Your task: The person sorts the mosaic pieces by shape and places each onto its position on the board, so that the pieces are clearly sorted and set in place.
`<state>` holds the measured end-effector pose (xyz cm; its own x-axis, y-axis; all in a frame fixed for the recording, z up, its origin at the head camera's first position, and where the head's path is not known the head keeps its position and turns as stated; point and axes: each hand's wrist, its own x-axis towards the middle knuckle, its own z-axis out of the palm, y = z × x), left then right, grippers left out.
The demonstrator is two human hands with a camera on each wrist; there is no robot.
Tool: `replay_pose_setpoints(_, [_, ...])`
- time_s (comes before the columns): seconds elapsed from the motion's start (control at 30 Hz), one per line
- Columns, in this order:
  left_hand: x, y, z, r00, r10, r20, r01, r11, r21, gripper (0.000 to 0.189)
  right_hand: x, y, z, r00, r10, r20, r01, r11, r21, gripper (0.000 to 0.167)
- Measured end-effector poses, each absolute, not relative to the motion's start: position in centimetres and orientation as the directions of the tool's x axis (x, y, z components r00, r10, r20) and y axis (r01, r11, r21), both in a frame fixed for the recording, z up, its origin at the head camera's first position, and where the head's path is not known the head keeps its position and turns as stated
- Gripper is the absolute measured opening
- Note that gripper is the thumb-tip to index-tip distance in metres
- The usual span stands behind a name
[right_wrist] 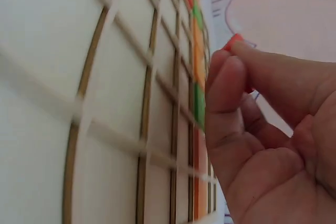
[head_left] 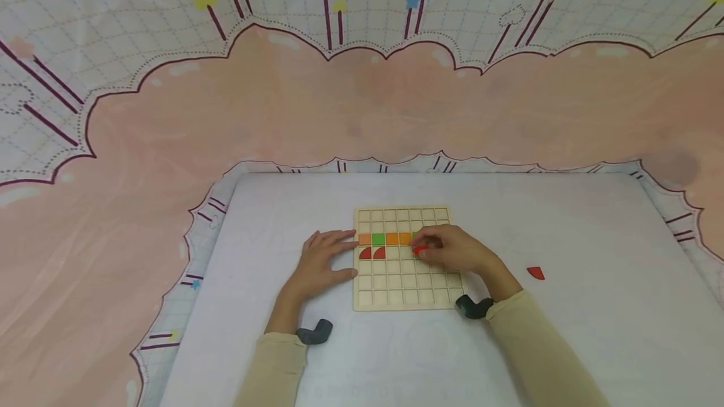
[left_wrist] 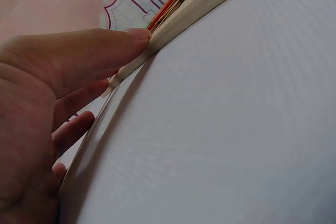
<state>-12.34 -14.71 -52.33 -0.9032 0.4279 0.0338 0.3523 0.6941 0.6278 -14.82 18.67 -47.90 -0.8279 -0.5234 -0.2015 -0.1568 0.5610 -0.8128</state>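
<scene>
A pale wooden grid board (head_left: 418,298) lies flat on the white table. One of its rows holds orange and green square tiles (head_left: 378,239); the row below has two red quarter-circle pieces (head_left: 379,253) at its left end. My left hand (head_left: 321,265) spreads along the board's left side, with fingers fairly straight and fingertips right at the edge; the left wrist view shows the thumb against the rim. Between thumb and forefinger, my right hand (head_left: 452,249) pinches a red piece (head_left: 420,249) over the board, partly hidden by the fingers.
A loose red quarter-circle piece (head_left: 535,273) lies on the table (head_left: 594,331) right of the board. Dark wrist bands (head_left: 474,307) sit at both cuffs. Beyond the table's far edge hangs a pink and white patterned cloth (head_left: 396,105).
</scene>
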Motion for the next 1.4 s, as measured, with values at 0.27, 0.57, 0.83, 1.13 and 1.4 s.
replay_pose_setpoints(0.27, [-12.3, -14.9, -52.4, -0.907, 0.42, 0.031, 0.347, 0.703, 0.62, 0.06, -15.6, 16.0, -48.2, -0.873, -0.453, -0.179, -0.115, 0.549, -0.828, 0.01])
replay_pose_setpoints(0.57, [-12.3, -14.7, -52.5, -0.908, 0.419, 0.018, 0.339, 0.707, 0.621, 0.06, -16.3, 13.9, -49.0, -0.907, -0.37, -0.201, -0.04, 0.55, -0.834, 0.015])
replay_pose_setpoints(0.83, [-12.3, -14.5, -52.4, -0.907, 0.42, 0.032, 0.347, 0.702, 0.622, 0.059, -16.5, 13.7, -49.3, -0.92, -0.329, -0.213, -0.008, 0.559, -0.829, 0.01])
replay_pose_setpoints(1.13, [-12.3, -14.5, -52.3, -0.909, 0.416, 0.012, 0.333, 0.71, 0.62, 0.059, -16.3, 13.5, -49.6, -0.924, -0.327, -0.197, -0.04, 0.596, -0.802, 0.01])
replay_pose_setpoints(1.4, [-12.3, -14.5, -52.3, -0.906, 0.423, 0.03, 0.35, 0.707, 0.615, 0.059, -16.2, 13.2, -49.7, -0.923, -0.344, -0.175, -0.073, 0.601, -0.796, 0.013])
